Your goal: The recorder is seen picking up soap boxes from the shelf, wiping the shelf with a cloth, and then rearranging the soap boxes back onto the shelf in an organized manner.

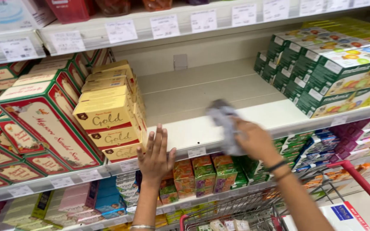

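Fingers of the left hand (pixel 155 156) spread flat against the yellow soap boxes (pixel 110 117); right hand (pixel 253 139) clamps a grey cloth (pixel 223 117) on the bare white shelf (pixel 193 92); green cartons (pixel 326 68) stacked beside.

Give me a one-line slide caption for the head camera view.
Right hand presses a grey cloth on a bare white shelf; left hand rests beside yellow boxes.
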